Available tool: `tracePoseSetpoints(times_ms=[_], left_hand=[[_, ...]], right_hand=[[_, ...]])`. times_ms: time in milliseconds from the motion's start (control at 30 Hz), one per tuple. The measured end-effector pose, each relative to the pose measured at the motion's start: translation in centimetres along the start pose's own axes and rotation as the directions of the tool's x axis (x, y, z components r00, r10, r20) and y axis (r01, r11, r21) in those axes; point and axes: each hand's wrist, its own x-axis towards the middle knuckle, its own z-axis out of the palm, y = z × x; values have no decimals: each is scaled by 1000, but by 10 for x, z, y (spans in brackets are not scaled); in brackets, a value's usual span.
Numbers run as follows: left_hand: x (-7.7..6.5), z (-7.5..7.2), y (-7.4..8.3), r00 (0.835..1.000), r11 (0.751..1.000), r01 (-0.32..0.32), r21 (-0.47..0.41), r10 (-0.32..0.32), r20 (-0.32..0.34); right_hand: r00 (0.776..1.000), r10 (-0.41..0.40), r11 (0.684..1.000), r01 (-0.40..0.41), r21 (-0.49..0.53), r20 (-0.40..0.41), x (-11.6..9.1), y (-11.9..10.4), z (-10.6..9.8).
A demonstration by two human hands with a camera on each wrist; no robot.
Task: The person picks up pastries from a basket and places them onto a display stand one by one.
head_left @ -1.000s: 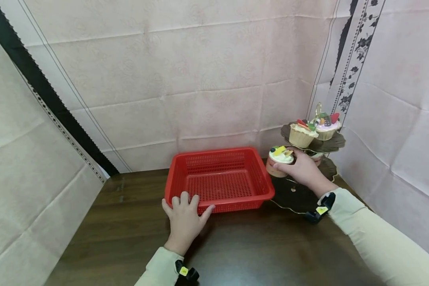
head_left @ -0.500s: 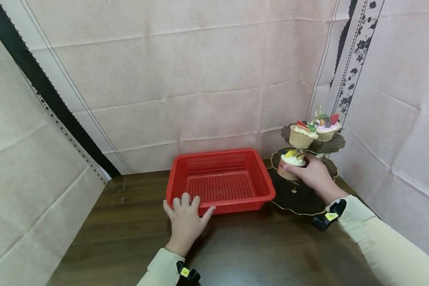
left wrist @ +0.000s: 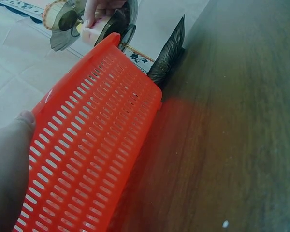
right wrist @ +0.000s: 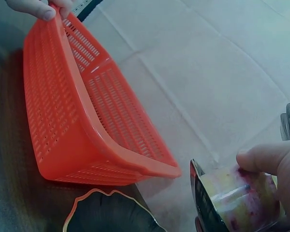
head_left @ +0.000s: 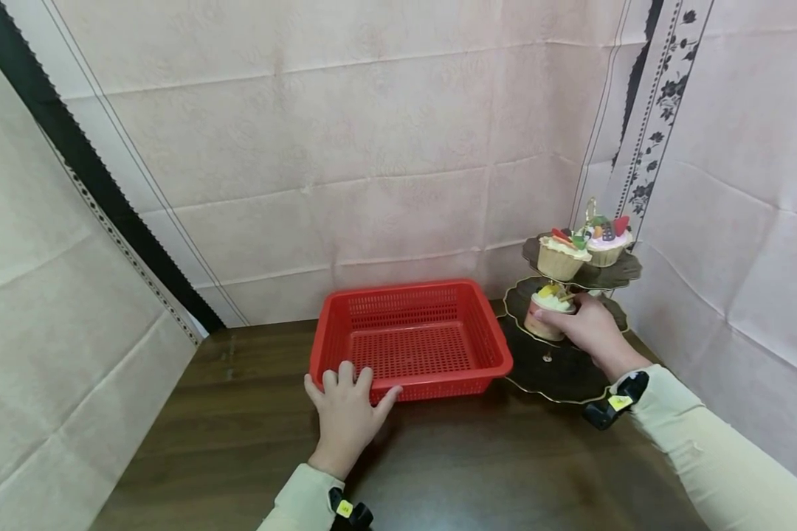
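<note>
My right hand [head_left: 598, 333] holds a cupcake [head_left: 550, 313] with white cream and yellow fruit, thumb along its near side. The cupcake sits at the middle tier of a dark, gold-edged tiered stand [head_left: 564, 376]. In the right wrist view the cupcake's pink-and-yellow side [right wrist: 241, 195] is against that tier's plate. My left hand [head_left: 347, 420] grips the near rim of a red plastic basket [head_left: 408, 346], fingers over the rim and thumb on the outside. Nothing lies in the basket.
Two more cupcakes, one with red fruit [head_left: 561, 258] and one with lilac cream [head_left: 607, 243], stand on the top tier. Pale cloth [head_left: 405, 162] hangs behind and along both sides. Basket and stand share a dark wooden table [head_left: 452, 457], close together.
My right hand has carried the cupcake rightward and down from beside the basket onto the stand's middle tier. My left hand stays on the basket rim.
</note>
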Motion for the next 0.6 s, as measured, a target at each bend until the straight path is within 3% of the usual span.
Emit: tracePoseSetpoints(times_ms=[300,600], left_hand=[[-2,1,-1,999,1000,24,4,-24,49],[-1,1,-2,1000,1000,9,4,-10,30]], right_hand=[[1000,31,999,-31,-32,0,-2,1,-1],[996,43,998,-46,-44,-76,-2,4,0]])
